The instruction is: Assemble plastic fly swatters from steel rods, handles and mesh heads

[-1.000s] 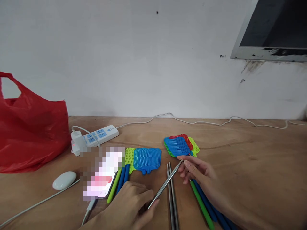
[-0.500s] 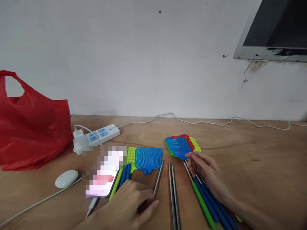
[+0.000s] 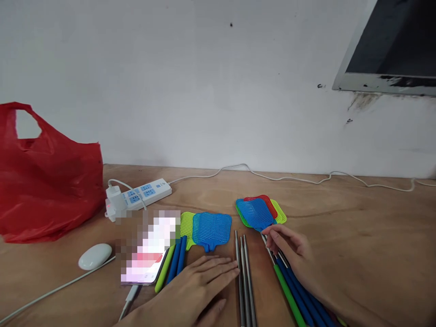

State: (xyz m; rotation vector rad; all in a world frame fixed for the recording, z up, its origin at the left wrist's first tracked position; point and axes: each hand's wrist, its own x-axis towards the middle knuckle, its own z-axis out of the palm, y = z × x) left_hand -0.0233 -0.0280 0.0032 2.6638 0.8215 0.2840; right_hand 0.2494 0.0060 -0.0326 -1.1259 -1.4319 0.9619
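My left hand (image 3: 200, 284) lies flat on the wooden table (image 3: 340, 227) with fingers stretched out, its fingertips beside three metal rods (image 3: 243, 272) lying side by side. My right hand (image 3: 289, 247) rests with curled fingers on the metal necks of a bunch of fly swatters whose blue, red and green heads (image 3: 259, 211) fan out just beyond it; their blue and green handles (image 3: 293, 290) run back under my wrist. A loose blue swatter head on a lime one (image 3: 209, 227) lies left of the rods, with blue and green handles (image 3: 173, 263) by my left hand.
A phone (image 3: 146, 252) with a cable lies at the left, near a white oval device (image 3: 95, 255). A white power strip (image 3: 138, 194) and a red plastic bag (image 3: 47, 177) sit further left. A white cord (image 3: 289, 177) runs along the wall. A dark screen (image 3: 395, 45) hangs top right.
The rod held between both hands has been laid down beside the other two. My left hand let go and flattened; my right hand moved onto the swatter bunch.
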